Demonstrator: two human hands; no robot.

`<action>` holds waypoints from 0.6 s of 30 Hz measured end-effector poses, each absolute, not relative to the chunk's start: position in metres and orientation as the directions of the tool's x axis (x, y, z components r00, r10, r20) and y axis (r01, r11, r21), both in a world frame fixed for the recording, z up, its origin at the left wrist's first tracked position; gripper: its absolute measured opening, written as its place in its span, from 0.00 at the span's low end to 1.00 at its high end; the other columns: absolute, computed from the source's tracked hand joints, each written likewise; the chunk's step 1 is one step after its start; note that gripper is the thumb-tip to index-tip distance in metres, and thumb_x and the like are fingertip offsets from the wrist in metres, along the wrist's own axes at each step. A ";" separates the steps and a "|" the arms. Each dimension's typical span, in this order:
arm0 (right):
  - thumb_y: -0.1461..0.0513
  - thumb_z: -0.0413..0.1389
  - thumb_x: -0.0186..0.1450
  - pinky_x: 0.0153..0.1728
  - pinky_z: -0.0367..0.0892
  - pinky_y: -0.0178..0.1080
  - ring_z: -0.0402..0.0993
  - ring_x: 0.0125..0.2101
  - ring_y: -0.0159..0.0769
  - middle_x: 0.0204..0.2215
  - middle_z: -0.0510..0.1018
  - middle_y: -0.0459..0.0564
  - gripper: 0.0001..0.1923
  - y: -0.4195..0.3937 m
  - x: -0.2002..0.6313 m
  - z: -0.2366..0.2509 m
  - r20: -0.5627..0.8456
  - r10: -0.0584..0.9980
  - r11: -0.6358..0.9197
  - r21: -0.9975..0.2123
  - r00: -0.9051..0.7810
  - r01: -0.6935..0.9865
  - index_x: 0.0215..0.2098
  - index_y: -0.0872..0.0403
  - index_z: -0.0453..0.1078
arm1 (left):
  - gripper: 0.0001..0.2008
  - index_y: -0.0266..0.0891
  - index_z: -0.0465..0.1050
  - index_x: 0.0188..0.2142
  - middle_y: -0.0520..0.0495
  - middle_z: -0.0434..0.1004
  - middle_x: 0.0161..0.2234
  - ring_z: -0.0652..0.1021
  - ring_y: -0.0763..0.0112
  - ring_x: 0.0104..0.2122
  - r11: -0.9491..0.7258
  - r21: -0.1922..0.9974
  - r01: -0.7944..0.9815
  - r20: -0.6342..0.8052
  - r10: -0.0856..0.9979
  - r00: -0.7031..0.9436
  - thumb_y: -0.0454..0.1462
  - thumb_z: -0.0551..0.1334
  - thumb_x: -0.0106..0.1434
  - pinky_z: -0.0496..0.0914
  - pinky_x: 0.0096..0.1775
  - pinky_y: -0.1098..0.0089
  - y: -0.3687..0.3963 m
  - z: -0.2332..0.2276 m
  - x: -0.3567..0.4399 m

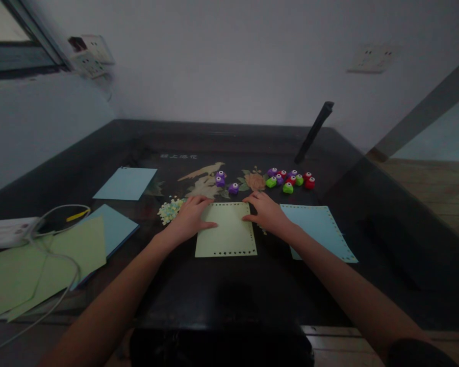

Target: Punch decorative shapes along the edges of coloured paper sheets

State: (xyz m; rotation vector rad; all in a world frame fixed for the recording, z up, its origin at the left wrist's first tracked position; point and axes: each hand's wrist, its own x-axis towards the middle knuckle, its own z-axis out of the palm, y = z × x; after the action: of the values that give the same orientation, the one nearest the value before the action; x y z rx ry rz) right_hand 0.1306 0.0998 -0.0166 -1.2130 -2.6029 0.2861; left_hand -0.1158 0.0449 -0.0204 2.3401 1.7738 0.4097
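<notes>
A pale green sheet of paper (225,232) lies flat on the dark table, with small punched holes along its top, right and bottom edges. Resting over its upper left edge is my left hand (191,216), fingers stretched forward and thumb apart on the paper. My right hand (265,211) lies at the upper right edge, its thumb and fingertips spread and touching the sheet. A heap of tiny paper cut-outs (170,211) sits beside my left hand, partly covered by it. Under my right forearm is a light blue sheet (321,227) with holes along its top and right edges.
Small purple, red and green craft punches (288,188) cluster behind my right hand; several purple ones (233,188) stand nearer the middle. At left lie a blue sheet (126,183), stacked green sheets (76,250), a white power strip (7,232) and its cable. A black rod (314,132) stands at the back right.
</notes>
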 end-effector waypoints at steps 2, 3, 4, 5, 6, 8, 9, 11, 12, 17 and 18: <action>0.58 0.62 0.54 0.44 0.65 0.47 0.65 0.47 0.47 0.44 0.70 0.53 0.21 0.098 0.130 -0.015 0.152 0.779 0.623 -0.298 -0.609 0.723 0.45 0.52 0.67 | 0.33 0.37 0.65 0.53 0.38 0.67 0.49 0.67 0.54 0.49 -0.282 0.305 0.909 0.117 0.959 0.259 0.47 0.67 0.50 0.61 0.51 0.57 0.045 -0.020 -0.116; 0.58 0.62 0.54 0.43 0.65 0.46 0.65 0.46 0.46 0.44 0.70 0.53 0.20 0.098 0.130 -0.015 0.156 0.783 0.618 -0.308 -0.602 0.723 0.44 0.52 0.67 | 0.33 0.37 0.65 0.53 0.38 0.67 0.49 0.67 0.54 0.49 -0.286 0.308 0.907 0.120 0.958 0.261 0.47 0.67 0.50 0.61 0.51 0.57 0.045 -0.019 -0.116; 0.59 0.62 0.54 0.43 0.65 0.46 0.66 0.46 0.46 0.44 0.70 0.53 0.20 0.097 0.130 -0.015 0.160 0.787 0.612 -0.320 -0.596 0.723 0.44 0.52 0.66 | 0.33 0.38 0.65 0.53 0.39 0.67 0.48 0.67 0.54 0.49 -0.289 0.312 0.905 0.124 0.957 0.262 0.47 0.67 0.50 0.62 0.51 0.57 0.044 -0.019 -0.115; 0.59 0.62 0.54 0.43 0.65 0.45 0.66 0.46 0.45 0.43 0.70 0.53 0.20 0.097 0.129 -0.015 0.165 0.791 0.607 -0.332 -0.589 0.722 0.43 0.53 0.66 | 0.32 0.38 0.65 0.53 0.39 0.67 0.48 0.67 0.54 0.49 -0.291 0.317 0.903 0.128 0.956 0.263 0.47 0.67 0.50 0.62 0.50 0.57 0.044 -0.018 -0.115; 0.60 0.62 0.54 0.42 0.64 0.44 0.66 0.46 0.45 0.43 0.70 0.53 0.19 0.097 0.129 -0.016 0.172 0.794 0.603 -0.345 -0.583 0.719 0.42 0.53 0.65 | 0.32 0.39 0.65 0.53 0.40 0.67 0.47 0.67 0.55 0.48 -0.292 0.325 0.900 0.133 0.956 0.262 0.47 0.67 0.50 0.62 0.50 0.57 0.044 -0.017 -0.115; 0.61 0.62 0.54 0.41 0.63 0.42 0.66 0.45 0.44 0.42 0.70 0.53 0.18 0.097 0.129 -0.017 0.187 0.793 0.603 -0.371 -0.579 0.706 0.40 0.53 0.65 | 0.30 0.39 0.66 0.51 0.41 0.66 0.46 0.68 0.55 0.47 -0.292 0.347 0.891 0.144 0.956 0.257 0.46 0.67 0.50 0.63 0.50 0.57 0.043 -0.017 -0.114; 0.62 0.62 0.53 0.40 0.63 0.41 0.66 0.44 0.43 0.40 0.70 0.52 0.16 0.098 0.128 -0.018 0.194 0.791 0.605 -0.384 -0.580 0.697 0.39 0.53 0.65 | 0.29 0.39 0.66 0.50 0.41 0.66 0.45 0.68 0.55 0.47 -0.292 0.361 0.885 0.149 0.956 0.254 0.45 0.67 0.50 0.63 0.50 0.57 0.042 -0.016 -0.114; 0.64 0.61 0.53 0.37 0.62 0.39 0.67 0.39 0.40 0.36 0.71 0.50 0.13 0.098 0.127 -0.018 0.197 0.793 0.600 -0.424 -0.577 0.679 0.35 0.54 0.64 | 0.26 0.38 0.66 0.48 0.41 0.65 0.45 0.68 0.56 0.47 -0.295 0.388 0.873 0.166 0.954 0.249 0.44 0.67 0.50 0.64 0.49 0.57 0.042 -0.017 -0.113; 0.64 0.61 0.53 0.35 0.61 0.38 0.67 0.36 0.38 0.33 0.71 0.49 0.12 0.098 0.126 -0.017 0.189 0.799 0.585 -0.458 -0.570 0.669 0.34 0.54 0.64 | 0.26 0.38 0.66 0.47 0.41 0.65 0.45 0.68 0.56 0.47 -0.299 0.400 0.867 0.177 0.953 0.247 0.43 0.67 0.50 0.64 0.49 0.56 0.042 -0.017 -0.113; 0.65 0.60 0.52 0.27 0.60 0.35 0.67 0.25 0.32 0.23 0.71 0.43 0.09 0.097 0.124 -0.016 0.113 0.852 0.421 -0.727 -0.510 0.543 0.30 0.54 0.63 | 0.24 0.39 0.63 0.45 0.42 0.64 0.45 0.68 0.56 0.48 -0.298 0.456 0.838 0.203 0.952 0.228 0.39 0.67 0.50 0.65 0.48 0.56 0.043 -0.021 -0.112; 0.65 0.60 0.52 0.28 0.61 0.35 0.69 0.26 0.32 0.24 0.73 0.44 0.09 0.097 0.124 -0.017 0.094 0.852 0.386 -0.777 -0.515 0.497 0.30 0.54 0.64 | 0.24 0.38 0.63 0.46 0.42 0.64 0.46 0.68 0.56 0.48 -0.292 0.466 0.835 0.200 0.954 0.221 0.38 0.67 0.50 0.65 0.49 0.56 0.043 -0.021 -0.112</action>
State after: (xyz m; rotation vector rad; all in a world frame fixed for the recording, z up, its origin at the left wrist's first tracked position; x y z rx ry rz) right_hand 0.1244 0.0969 -0.0166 -1.1567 -2.1635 0.9692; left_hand -0.1115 0.0429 -0.0207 2.2383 1.6870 0.6632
